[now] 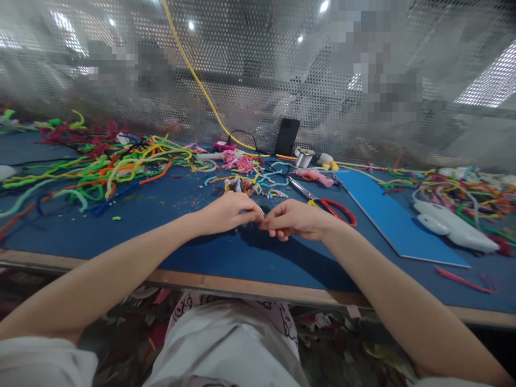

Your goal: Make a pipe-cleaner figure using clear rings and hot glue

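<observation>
My left hand (236,212) and my right hand (296,219) meet over the blue work surface (242,263), fingertips almost touching. Both are closed in a pinch. A short pale, beaded-looking strand and a dark green bit (264,208) show between the fingers, too small to name. Just behind the hands lies a small heap of short multicoloured fuzzy pieces (244,184), with light blue ones curling around it. Scissors (334,209) with red handles rest close to my right hand, blades pointing away to the left.
Long coloured pipe cleaners (133,161) pile up at left, others (479,193) at right. A blue board (397,220) lies beside a white plastic object (455,226). A dark phone (287,137) leans on the perforated metal screen (250,70). A yellow cable (193,72) hangs there.
</observation>
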